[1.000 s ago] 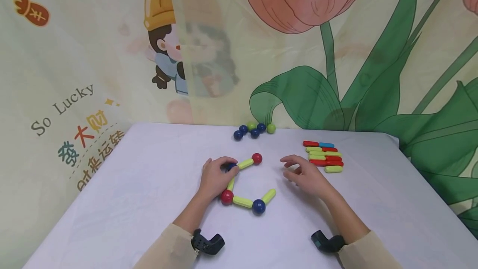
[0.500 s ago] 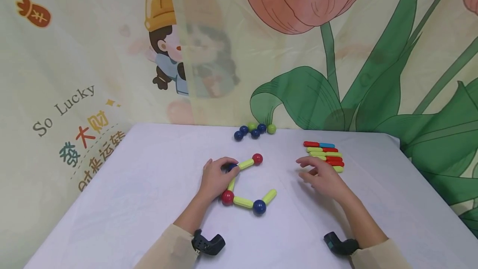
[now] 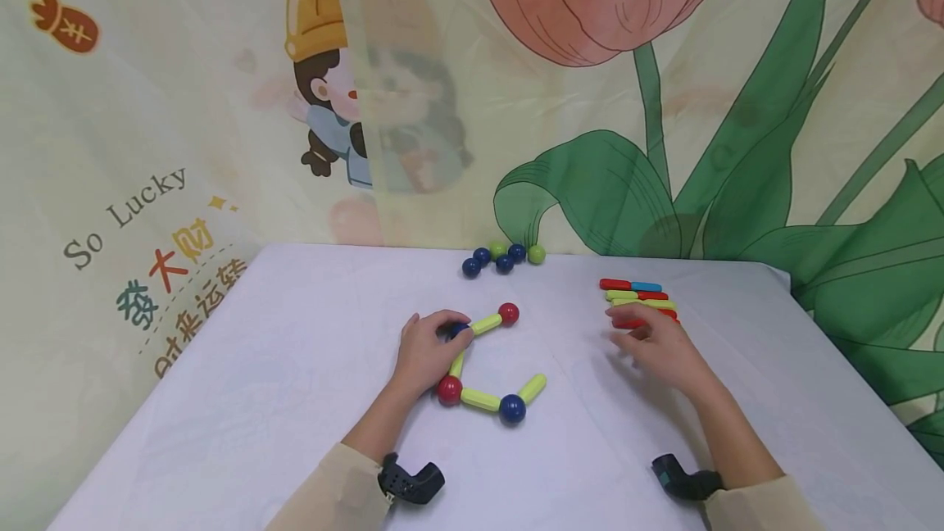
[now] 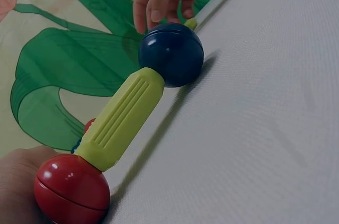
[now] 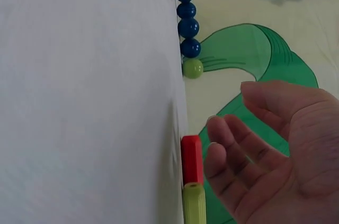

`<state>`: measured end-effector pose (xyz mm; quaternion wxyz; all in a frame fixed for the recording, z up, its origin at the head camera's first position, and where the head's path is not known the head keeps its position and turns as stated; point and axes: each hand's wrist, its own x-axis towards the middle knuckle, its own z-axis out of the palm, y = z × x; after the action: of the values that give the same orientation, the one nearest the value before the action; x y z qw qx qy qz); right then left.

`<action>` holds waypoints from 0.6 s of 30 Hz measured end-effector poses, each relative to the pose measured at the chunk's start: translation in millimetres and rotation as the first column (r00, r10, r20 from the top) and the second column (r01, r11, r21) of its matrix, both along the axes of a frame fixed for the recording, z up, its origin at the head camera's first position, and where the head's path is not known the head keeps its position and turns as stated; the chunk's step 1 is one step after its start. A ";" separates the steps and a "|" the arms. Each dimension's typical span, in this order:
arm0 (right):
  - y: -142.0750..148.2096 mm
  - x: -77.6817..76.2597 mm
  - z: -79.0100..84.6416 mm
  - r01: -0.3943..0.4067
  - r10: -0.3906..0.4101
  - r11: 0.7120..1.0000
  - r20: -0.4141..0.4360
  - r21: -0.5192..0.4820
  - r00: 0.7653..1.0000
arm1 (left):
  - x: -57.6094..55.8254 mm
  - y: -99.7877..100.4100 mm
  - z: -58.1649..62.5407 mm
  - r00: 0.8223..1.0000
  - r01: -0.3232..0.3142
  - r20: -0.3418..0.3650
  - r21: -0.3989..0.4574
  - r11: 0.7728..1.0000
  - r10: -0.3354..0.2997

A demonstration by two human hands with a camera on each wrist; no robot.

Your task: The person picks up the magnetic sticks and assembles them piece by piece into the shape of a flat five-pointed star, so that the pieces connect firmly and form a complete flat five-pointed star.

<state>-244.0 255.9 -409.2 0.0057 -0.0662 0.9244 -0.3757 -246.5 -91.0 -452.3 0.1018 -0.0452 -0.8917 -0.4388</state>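
Note:
My left hand (image 3: 426, 352) pinches a blue ball (image 3: 459, 329), partly hidden by the fingers, in an unclosed ring of balls and yellow-green sticks. From it one stick (image 3: 486, 324) runs to a red ball (image 3: 509, 314). Toward me the ring passes through another red ball (image 3: 449, 390) and a second blue ball (image 4: 170, 54), ending in a stick (image 3: 533, 388) with a free end. My right hand (image 3: 659, 348) is over the near end of the stacked sticks (image 3: 637, 296), hiding part of them. Its fingers are loosely bent, with nothing between them in the right wrist view.
Several blue and green balls (image 3: 505, 264) lie at the back edge of the white-covered table (image 3: 243, 400). A printed curtain (image 3: 413, 105) hangs right behind it. Each wrist wears a black camera (image 3: 410, 482).
My right hand has moved right, from beside the ring to the near end of the stacked sticks, covering some of them. The left hand and the ring have stayed in place.

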 end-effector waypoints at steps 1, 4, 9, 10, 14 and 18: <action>1.9 -0.1 0.2 0.008 -0.008 1.000 -0.003 0.000 1.000 | -0.3 -0.1 -0.7 1.000 0.000 -0.005 -0.004 1.000 0.000; 8.5 0.4 1.7 0.043 -0.043 0.999 -0.002 -0.003 0.999 | -0.7 -0.4 -1.6 1.000 -0.001 -0.005 -0.002 1.000 0.001; 23.1 0.4 2.7 0.077 -0.077 0.997 -0.003 0.020 0.997 | -0.5 -1.3 -1.5 1.000 0.005 -0.011 0.001 1.000 -0.005; 26.1 -0.1 2.0 0.086 -0.086 0.996 0.001 0.025 0.996 | -0.5 -1.4 -1.4 1.000 0.006 -0.011 0.003 1.000 -0.006; 36.6 -2.1 -2.7 0.133 -0.135 0.990 0.025 0.056 0.991 | -0.2 -1.0 -0.8 1.000 0.006 -0.006 0.005 1.000 -0.006; 44.1 -3.2 -7.7 0.173 -0.177 0.979 0.029 0.108 0.984 | -0.9 -0.2 -0.9 1.000 0.005 -0.001 0.003 1.000 -0.005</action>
<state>-247.2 300.0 -416.9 -0.0062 0.0230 0.9449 -0.3266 -247.4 -91.2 -453.2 0.1013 -0.0476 -0.8907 -0.4405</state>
